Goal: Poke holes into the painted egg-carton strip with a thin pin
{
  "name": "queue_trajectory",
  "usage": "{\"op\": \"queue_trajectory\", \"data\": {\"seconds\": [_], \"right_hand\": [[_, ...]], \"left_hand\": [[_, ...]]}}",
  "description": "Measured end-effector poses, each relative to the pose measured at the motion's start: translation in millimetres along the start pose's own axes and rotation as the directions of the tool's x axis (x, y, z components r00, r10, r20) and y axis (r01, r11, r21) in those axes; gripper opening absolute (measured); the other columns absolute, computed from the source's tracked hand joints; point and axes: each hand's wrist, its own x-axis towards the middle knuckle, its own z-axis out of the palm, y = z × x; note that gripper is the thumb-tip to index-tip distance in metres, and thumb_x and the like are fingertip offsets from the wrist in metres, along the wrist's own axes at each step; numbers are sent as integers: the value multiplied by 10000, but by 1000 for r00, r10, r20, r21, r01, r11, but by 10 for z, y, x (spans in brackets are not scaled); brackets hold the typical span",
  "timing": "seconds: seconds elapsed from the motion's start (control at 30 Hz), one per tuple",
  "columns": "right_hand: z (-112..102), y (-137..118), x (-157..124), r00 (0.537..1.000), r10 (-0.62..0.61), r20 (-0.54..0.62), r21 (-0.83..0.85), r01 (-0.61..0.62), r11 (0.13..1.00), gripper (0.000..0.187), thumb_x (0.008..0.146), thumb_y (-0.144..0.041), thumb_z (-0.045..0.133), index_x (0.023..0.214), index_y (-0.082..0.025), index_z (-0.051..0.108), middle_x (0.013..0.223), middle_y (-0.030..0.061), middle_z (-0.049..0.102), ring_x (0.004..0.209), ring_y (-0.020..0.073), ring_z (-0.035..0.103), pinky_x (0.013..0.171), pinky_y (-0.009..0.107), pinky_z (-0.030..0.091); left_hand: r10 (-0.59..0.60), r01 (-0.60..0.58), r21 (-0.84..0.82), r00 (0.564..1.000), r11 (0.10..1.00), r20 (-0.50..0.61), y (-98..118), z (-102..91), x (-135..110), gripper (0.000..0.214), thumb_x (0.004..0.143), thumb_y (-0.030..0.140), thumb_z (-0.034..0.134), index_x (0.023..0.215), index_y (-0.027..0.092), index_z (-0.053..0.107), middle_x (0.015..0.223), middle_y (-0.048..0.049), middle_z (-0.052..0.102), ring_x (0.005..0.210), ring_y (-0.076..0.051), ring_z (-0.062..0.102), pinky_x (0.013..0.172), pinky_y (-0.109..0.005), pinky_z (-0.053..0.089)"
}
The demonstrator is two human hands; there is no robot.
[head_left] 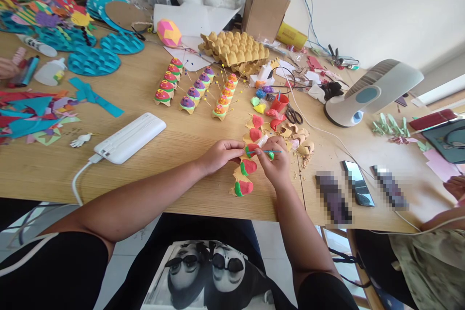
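Observation:
In front of me lies a strip of egg carton (237, 173), its bumps coated with red clay and several edged in green. My left hand (225, 154) grips the strip's left side near the middle bump. My right hand (275, 161) pinches a thin blue stick (268, 151), which reaches across to the green edge of that bump. A dab of green clay (271, 155) shows by the right fingers. Beyond the hands stand three decorated carton strips, one red (169, 80), one purple (198, 88) and one orange (225, 95), with ball-headed pins stuck in or around them.
Carton scraps (296, 136), black scissors (293, 115) and a red cup (279, 102) lie past my right hand. A white power bank (131, 138) sits left, a fan (366, 94) right, with phones (358, 183) nearer. An egg tray (236, 49) is behind. Other people's hands show at both sides.

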Motion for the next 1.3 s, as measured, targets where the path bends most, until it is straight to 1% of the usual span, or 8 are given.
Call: {"op": "queue_trajectory", "data": {"seconds": [0.17,0.33,0.4,0.63,0.8,1.0,1.13,1.3], "right_hand": [[-13,-23,-3,1000,14,19,64,-15,998,268,963,-427,689,774,-242,646,896,44,586,857,208,596,818,406,524],[-11,-39,7,1000,-12,29,-21,13,1000,257,965,-417,685,776,-247,643,879,42,594,858,210,598,825,407,525],[-10,-33,6,1000,-18,22,-29,18,999,251,964,-412,687,778,-249,641,879,42,593,863,213,597,823,409,525],[-21,16,-25,999,-23,-36,100,26,995,194,957,-382,709,813,-261,663,878,29,578,840,204,577,792,392,506],[-23,-29,-25,999,-32,-27,65,33,997,210,938,-390,729,788,-256,666,888,36,591,843,211,587,799,411,515],[-17,-54,-10,995,-91,-50,11,92,996,184,918,-356,756,786,-253,681,860,33,596,813,202,592,761,398,520],[-31,-52,-10,998,-64,-20,-61,63,996,187,928,-381,736,804,-245,701,862,41,612,837,210,605,770,399,530],[-43,-66,-5,998,-64,16,-17,64,998,150,947,-353,719,845,-250,759,874,39,620,848,204,611,786,394,524]], "left_hand": [[-10,10,-29,1000,1000,-8,28,20,-9,416,781,483,832,1062,176,831,1045,-87,820,933,-222,745,854,-334,581],[-2,2,-74,1000,997,4,33,24,-9,454,776,496,842,1088,167,826,1054,-99,821,924,-221,751,866,-344,584],[-2,3,-80,1000,997,6,24,20,-6,457,774,497,848,1093,171,826,1058,-96,822,932,-223,753,868,-343,584],[-10,11,-105,1000,994,7,5,2,3,464,777,508,861,1102,178,828,1097,-96,821,953,-220,756,870,-323,580],[-19,21,-155,1000,988,16,-10,-9,15,468,772,490,876,1117,178,822,1086,-93,820,956,-214,758,891,-324,580],[-25,26,-240,1000,970,7,-14,-3,29,448,739,459,902,1079,177,828,1049,-82,822,918,-197,755,874,-307,573],[-9,4,-271,1000,962,-18,11,15,19,434,728,447,908,1052,169,829,999,-83,822,905,-199,755,850,-300,570],[7,-25,-335,998,942,-55,-1,18,23,387,701,409,933,994,176,834,958,-64,818,857,-171,754,800,-262,576]]}}
